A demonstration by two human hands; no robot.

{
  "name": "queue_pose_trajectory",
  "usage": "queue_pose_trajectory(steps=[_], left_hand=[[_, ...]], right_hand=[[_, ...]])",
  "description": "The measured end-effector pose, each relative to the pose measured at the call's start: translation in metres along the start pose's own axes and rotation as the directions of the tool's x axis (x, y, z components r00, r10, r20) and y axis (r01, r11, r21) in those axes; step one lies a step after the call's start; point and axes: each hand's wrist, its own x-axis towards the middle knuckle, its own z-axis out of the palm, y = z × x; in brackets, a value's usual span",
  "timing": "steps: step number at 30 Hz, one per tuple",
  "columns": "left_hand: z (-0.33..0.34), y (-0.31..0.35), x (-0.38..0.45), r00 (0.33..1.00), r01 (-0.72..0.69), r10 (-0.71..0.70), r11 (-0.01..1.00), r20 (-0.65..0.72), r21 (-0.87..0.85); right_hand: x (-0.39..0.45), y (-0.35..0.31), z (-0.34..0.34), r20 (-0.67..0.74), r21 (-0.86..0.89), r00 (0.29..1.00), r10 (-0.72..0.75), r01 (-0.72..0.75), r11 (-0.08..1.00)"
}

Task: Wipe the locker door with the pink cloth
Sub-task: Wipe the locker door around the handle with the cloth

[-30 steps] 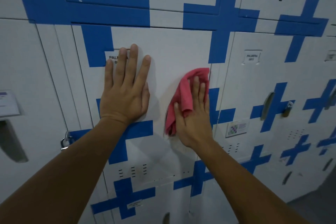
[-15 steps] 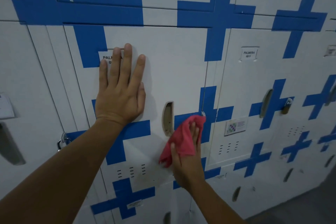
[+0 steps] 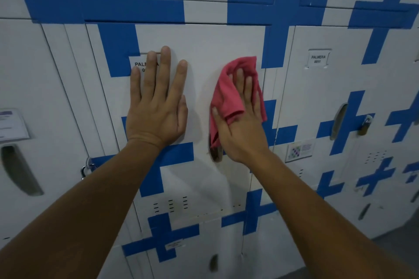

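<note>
Far left, at 9 o'clock: neighbouring locker with a paper notice [image 3: 12,125] and a dark recessed handle [image 3: 19,170] below it. A padlock [image 3: 86,169] hangs at the seam just beside the left forearm.

Left hand [image 3: 156,108]: flat on the locker door [image 3: 204,41], palm down, fingers spread wide and pointing to 12 o'clock, holding nothing. Fingertips cover part of the name label [image 3: 141,65]; only "PALM" is readable.

Right hand [image 3: 240,124]: at 3 o'clock from the left hand, close but apart. Flat palm, fingers extended, pressing the pink cloth [image 3: 229,95] against the same door. Cloth is bunched, sticking out past the fingertips toward 12 o'clock and hanging toward 7 o'clock, where its lower edge overlaps the top of the door's handle recess [image 3: 216,154].

Right locker: label "PALMERA 0011" [image 3: 318,59] at 2 o'clock, a sticker [image 3: 299,150] at 4 o'clock from the right hand, brass padlock [image 3: 365,124] on the latch further right.
</note>
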Motion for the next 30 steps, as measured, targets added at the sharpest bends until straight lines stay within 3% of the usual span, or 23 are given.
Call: queue_pose_trajectory(steps=[7,12,15,16,18,21,22,24,27,29,30], left_hand=[[0.000,0.001,-0.001,1.000,-0.001,0.001,1.000,0.000,0.025],[-0.001,0.001,0.000,1.000,0.006,-0.006,1.000,0.005,0.026],[-0.002,0.001,0.000,1.000,0.007,-0.007,1.000,0.011,0.030],[-0.002,0.001,0.000,1.000,0.007,-0.007,1.000,0.012,0.027],[-0.002,0.001,0.000,1.000,0.006,-0.007,1.000,0.011,0.022],[-0.002,0.002,0.000,1.000,0.005,-0.006,1.000,0.005,0.026],[-0.001,0.003,0.000,1.000,0.004,-0.004,1.000,0.002,0.031],[-0.001,0.002,0.000,1.000,0.002,-0.002,0.999,0.000,0.037],[-0.002,0.001,0.000,1.000,0.006,-0.006,1.000,0.004,0.029],[-0.003,0.003,0.000,1.000,0.005,-0.005,1.000,-0.002,0.025],[-0.003,0.004,0.000,1.000,0.003,-0.003,1.000,-0.004,0.026]], right_hand=[[-0.070,0.025,0.032,0.090,-0.058,0.994,0.060,-0.055,0.997],[-0.148,0.025,0.071,0.251,-0.016,0.908,0.336,-0.343,0.939],[-0.183,0.025,0.095,0.189,0.068,0.851,0.490,-0.509,0.858],[-0.190,0.028,0.109,0.166,0.131,0.804,0.571,-0.592,0.795],[-0.186,0.029,0.126,0.172,0.271,0.625,0.761,-0.773,0.574],[-0.169,0.003,0.145,0.248,0.532,0.404,0.880,-0.816,0.225],[-0.162,-0.012,0.151,0.257,0.589,0.376,0.890,-0.791,0.164],[-0.159,-0.044,0.165,0.250,0.596,0.422,0.871,-0.776,0.204],[-0.179,-0.066,0.201,0.241,0.459,0.566,0.789,-0.782,0.421],[-0.172,-0.059,0.189,0.196,0.424,0.586,0.786,-0.774,0.471],[-0.169,-0.045,0.186,0.171,0.470,0.560,0.811,-0.770,0.432]])
